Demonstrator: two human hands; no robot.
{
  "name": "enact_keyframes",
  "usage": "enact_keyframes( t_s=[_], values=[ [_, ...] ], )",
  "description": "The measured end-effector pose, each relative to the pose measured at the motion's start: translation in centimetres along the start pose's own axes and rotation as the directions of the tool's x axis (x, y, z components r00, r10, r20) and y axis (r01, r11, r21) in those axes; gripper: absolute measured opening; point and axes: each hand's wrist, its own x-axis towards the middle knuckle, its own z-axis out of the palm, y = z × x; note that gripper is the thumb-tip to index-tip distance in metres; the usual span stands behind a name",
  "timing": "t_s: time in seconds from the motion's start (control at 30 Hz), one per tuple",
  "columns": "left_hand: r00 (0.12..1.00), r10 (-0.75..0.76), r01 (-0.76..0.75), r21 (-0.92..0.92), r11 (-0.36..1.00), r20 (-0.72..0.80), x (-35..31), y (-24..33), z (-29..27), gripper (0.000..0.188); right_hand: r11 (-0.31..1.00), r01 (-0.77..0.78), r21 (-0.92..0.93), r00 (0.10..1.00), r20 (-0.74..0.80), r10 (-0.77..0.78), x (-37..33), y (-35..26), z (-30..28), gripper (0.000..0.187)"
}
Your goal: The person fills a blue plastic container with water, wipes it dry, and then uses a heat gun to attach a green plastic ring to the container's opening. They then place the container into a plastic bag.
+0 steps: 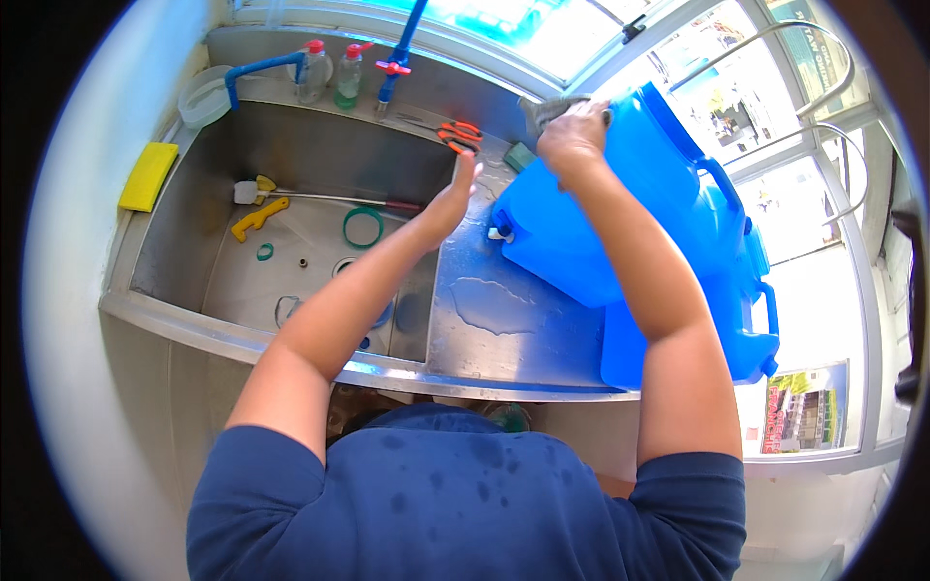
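head view: at left lies the sink (199, 189); at its right end, just near of the scissors (459, 136), the left hand (451, 205) is unclenched, seemingly empty; the right hand (573, 143) clasps a grey cloth (544, 114) at the far edge of the blue jug (591, 228) on the right-hand counter (518, 360); wiping seems in hand, and the next move calls for a steady jug

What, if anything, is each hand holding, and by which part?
The right hand holds a grey cloth, seemingly by its bunched middle. The left hand seems to hold nothing.
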Motion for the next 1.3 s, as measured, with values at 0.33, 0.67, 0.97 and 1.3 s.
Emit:
enact_keyframes(
  t_s=[0.33,0.67,0.97,1.3],
  values=[
    [0.989,0.060,-0.067,-0.047,0.997,-0.135,-22.3,-3.0,-9.9,0.083,0.899,-0.103,-0.426,0.830,0.461,0.313,15.3,-18.8,13.3,0.069],
    [0.932,0.009,-0.038,-0.073,0.997,-0.363,-28.1,-1.7,-10.2,0.077,0.999,0.007,-0.037,1.000,-0.014,-0.008,-1.5,9.5,-4.4,0.052],
    [0.995,0.055,-0.052,0.046,0.998,-0.078,-22.6,0.2,-6.3,0.064,0.114,-0.049,0.992,0.986,0.030,0.165,-3.7,19.0,6.6,0.062],
    [0.960,0.138,-0.183,0.174,0.968,0.242,-18.4,0.3,0.5,0.044,0.582,0.017,0.813,0.357,-0.549,0.756,-7.2,9.0,8.3,0.063]
  ],
)
